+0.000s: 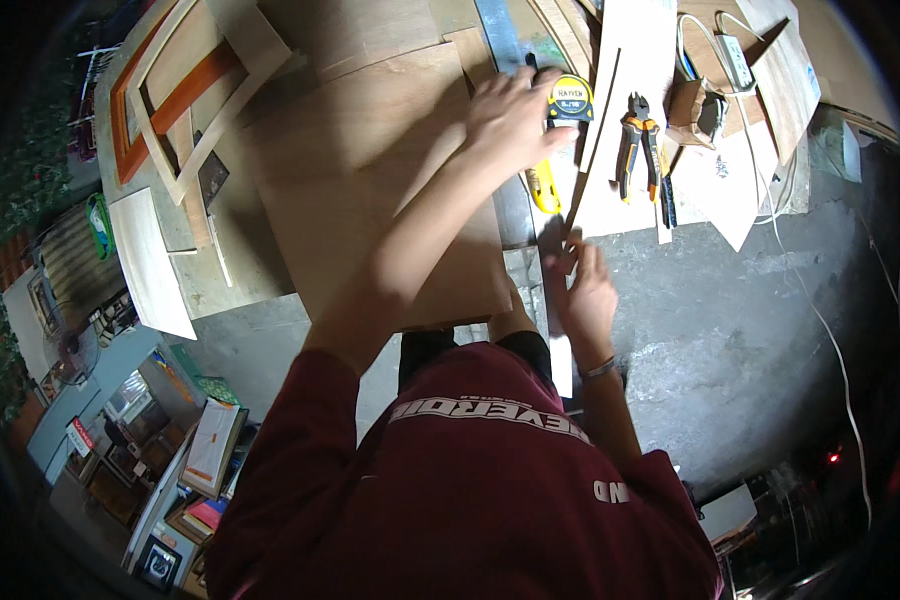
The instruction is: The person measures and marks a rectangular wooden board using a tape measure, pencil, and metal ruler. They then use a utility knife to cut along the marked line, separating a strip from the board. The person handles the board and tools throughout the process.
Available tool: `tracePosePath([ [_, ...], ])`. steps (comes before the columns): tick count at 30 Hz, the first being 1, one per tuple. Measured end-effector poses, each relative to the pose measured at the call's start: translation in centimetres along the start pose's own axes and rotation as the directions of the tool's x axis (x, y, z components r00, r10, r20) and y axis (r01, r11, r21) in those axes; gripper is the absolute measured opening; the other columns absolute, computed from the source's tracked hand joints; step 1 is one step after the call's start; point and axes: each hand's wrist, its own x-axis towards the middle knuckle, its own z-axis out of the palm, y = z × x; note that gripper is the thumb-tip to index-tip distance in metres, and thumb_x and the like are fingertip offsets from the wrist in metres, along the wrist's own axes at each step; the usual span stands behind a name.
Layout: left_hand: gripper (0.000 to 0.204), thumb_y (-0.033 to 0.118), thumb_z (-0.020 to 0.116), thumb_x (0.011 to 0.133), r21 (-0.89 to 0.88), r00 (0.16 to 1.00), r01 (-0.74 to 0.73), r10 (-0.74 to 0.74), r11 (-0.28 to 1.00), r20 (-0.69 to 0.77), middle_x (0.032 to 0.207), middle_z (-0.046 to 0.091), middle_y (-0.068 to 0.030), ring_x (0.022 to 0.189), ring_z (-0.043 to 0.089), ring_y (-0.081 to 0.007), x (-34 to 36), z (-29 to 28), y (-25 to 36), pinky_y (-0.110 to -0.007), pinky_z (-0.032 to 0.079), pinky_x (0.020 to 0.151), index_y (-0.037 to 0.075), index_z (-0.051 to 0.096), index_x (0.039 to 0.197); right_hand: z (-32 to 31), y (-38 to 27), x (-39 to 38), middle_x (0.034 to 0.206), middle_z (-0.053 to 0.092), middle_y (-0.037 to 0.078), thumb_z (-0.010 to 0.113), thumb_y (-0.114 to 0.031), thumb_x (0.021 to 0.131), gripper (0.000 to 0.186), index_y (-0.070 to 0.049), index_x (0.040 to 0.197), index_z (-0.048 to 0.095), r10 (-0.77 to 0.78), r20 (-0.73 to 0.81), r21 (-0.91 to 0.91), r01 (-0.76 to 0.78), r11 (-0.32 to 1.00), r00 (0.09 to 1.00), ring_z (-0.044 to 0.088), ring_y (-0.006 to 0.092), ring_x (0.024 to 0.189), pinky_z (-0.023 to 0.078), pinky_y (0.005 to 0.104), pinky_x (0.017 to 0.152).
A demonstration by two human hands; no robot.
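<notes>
My left hand (505,120) reaches over the back of the bench with thumb and forefinger around a yellow-and-black tape measure (570,98). A yellow utility knife (544,188) lies just below it, beside a long metal straightedge (502,35). My right hand (588,290) is lower, at the front edge, its fingers closed around a narrow dark strip (592,160) that runs up alongside the knife. A large brown plywood sheet (360,130) lies under my left forearm. Orange-and-black cutting pliers (638,150) rest on pale board to the right.
Wooden frames (170,120) and a pale offcut (145,260) lie on the bench (240,280) at left. A power strip (735,60) with white cables and a small brown container (695,110) stand at back right; a cable hangs to the concrete floor (700,330). Stacked items (210,450) fill the lower left.
</notes>
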Motion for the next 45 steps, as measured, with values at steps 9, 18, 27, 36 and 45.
tracePosePath([
  [9,0.083,0.054,0.087,0.073,0.097,0.999,-0.035,0.035,0.995,-0.002,0.127,0.062,-0.0193,0.093,0.071,-0.0337,5.1,1.2,0.5,-0.046,0.058,0.088,0.015,0.056,0.14,2.9,3.3,-3.3,0.111,0.062,0.019,0.076,-0.027,0.089,0.041,-0.005,0.117,0.056,0.205,-0.051,0.056,-0.202,0.978,0.977,0.067,0.0424,0.094,0.055,0.05,0.076],
  [18,0.099,0.012,0.091,0.072,-0.981,0.989,0.061,-0.145,0.183,0.034,0.129,0.057,-0.016,0.087,0.07,-0.0261,-5.5,-8.5,-0.2,-0.039,0.062,0.068,0.025,0.026,0.145,-3.2,-0.1,-4.7,0.081,0.07,0.015,0.062,-0.002,0.095,0.002,-0.002,0.095,0.064,0.048,-0.338,0.381,0.09,0.92,0.94,0.066,0.0235,0.062,0.05,0.0343,0.059],
  [27,0.069,0.06,0.055,0.099,-0.985,0.99,0.013,-0.137,0.171,-0.011,0.138,0.044,-0.023,0.117,0.057,-0.0315,-26.2,-1.9,-3.0,-0.054,0.054,0.098,0.021,0.022,0.146,0.2,-14.4,-8.9,0.101,0.066,0.016,0.081,-0.015,0.088,0.044,0.003,0.122,0.058,-0.021,-0.223,0.81,0.197,0.552,0.975,0.069,0.0229,0.087,0.056,0.0331,0.075],
  [36,0.085,0.005,0.085,0.077,-0.892,0.995,-0.078,0.086,0.446,-0.044,0.138,0.04,-0.0216,0.127,0.051,-0.0302,-22.9,-5.7,-8.9,-0.042,0.052,0.099,0.008,0.029,0.141,6.3,-18.1,-7.2,0.088,0.055,-0.002,0.077,-0.011,0.093,0.023,-0.005,0.105,0.059,0.225,0.107,0.98,-0.141,0.138,0.968,0.049,0.0052,0.076,0.043,0.0218,0.067],
  [45,0.081,0.005,0.088,0.077,-0.743,0.977,-0.198,0.189,0.639,-0.097,0.125,0.049,-0.0138,0.111,0.059,-0.0206,-3.3,-3.2,-13.7,-0.031,0.055,0.096,0.002,0.034,0.137,14.3,-7.0,-11.8,0.09,0.062,0.001,0.07,-0.014,0.099,0.015,0.0,0.1,0.064,0.886,-0.25,0.93,-0.157,0.332,0.391,0.052,0.0078,0.084,0.046,0.0231,0.075],
])
